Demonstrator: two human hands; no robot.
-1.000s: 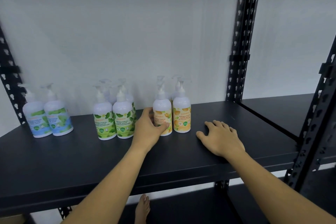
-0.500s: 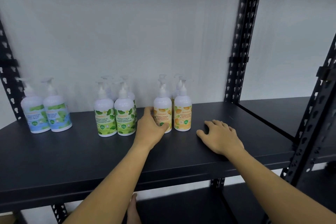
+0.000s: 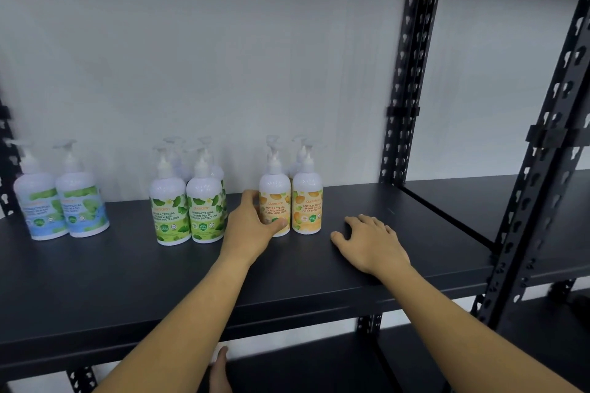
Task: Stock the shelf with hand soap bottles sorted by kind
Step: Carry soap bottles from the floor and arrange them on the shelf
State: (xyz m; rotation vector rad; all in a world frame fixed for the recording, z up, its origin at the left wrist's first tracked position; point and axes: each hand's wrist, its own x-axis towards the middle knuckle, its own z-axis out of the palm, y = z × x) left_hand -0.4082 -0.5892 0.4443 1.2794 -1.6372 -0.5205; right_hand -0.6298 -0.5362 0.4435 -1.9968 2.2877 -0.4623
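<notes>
White pump bottles of hand soap stand in groups on the black shelf point(image 3: 127, 281). Two blue-labelled bottles point(image 3: 62, 204) are at the far left. Green-labelled bottles point(image 3: 188, 210) stand in the middle, with more behind them. Orange-labelled bottles point(image 3: 307, 207) stand right of centre, others behind. My left hand point(image 3: 252, 226) grips the base of the front-left orange bottle point(image 3: 275, 201), thumb across its label. My right hand point(image 3: 370, 239) rests palm down on the shelf to the right of the orange group, fingers relaxed.
A black perforated upright point(image 3: 408, 73) rises behind the shelf's right end, another point(image 3: 549, 169) at the front right. A second shelf board point(image 3: 526, 201) continues to the right. A lower shelf and a bare foot point(image 3: 218, 370) show below. White wall behind.
Both hands stay where they were; my left hand keeps its hold on the orange bottle. The view has shifted slightly.
</notes>
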